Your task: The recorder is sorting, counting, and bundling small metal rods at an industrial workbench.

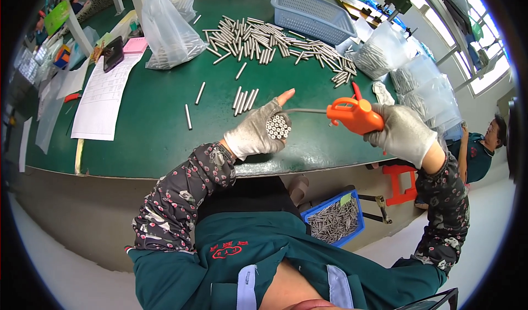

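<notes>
Clasping a bundle of metal pins (278,127) in our left hand (252,131), we wrap our right hand (404,134) around an orange bottle (355,116), its spout (309,111) near the pins.

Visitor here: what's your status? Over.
Left hand: gripping metal pin bundle. Right hand: holding orange spouted bottle, spout near bundle. Loose pins lie beyond both hands.

A factory workshop is indicated by the green tabletop (165,112), which is strewn with loose metal pins (242,37). More are packed in plastic bags (374,57) and heaped in a blue crate (360,212) on the floor (110,200). Dark work clothing is worn by a co-worker (477,158) nearby.
</notes>
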Demonstrator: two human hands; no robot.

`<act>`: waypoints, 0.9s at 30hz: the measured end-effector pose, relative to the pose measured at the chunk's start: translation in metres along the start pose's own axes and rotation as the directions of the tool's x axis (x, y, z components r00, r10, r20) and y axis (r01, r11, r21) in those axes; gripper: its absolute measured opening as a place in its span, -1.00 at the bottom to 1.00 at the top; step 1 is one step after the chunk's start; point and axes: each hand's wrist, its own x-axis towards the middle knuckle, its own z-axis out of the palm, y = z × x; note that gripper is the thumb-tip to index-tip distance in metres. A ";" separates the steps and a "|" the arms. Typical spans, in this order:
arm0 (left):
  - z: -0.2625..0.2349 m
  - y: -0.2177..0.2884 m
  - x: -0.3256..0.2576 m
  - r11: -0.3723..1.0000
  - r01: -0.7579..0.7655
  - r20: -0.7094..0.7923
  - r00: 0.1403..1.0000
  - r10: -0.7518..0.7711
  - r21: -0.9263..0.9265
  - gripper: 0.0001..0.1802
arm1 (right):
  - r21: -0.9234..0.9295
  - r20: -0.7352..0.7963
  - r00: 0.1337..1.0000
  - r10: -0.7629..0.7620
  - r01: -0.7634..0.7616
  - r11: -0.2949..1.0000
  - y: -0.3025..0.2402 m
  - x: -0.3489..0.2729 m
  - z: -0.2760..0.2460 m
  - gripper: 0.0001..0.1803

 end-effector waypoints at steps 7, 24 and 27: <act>-0.001 -0.001 0.001 0.999 0.021 0.041 0.999 -0.020 -0.028 0.06 | -0.018 -0.070 0.995 -0.078 0.076 0.997 0.013 -0.008 0.002 -0.63; 0.000 0.000 0.001 0.988 0.046 0.071 0.997 -0.036 -0.149 0.06 | -0.009 -0.045 0.996 -0.072 0.072 0.997 0.008 -0.014 0.005 -0.58; -0.001 0.000 0.000 0.993 0.044 0.054 0.998 -0.039 -0.108 0.06 | -0.015 -0.019 1.000 -0.010 0.010 1.000 0.001 -0.011 0.002 -0.56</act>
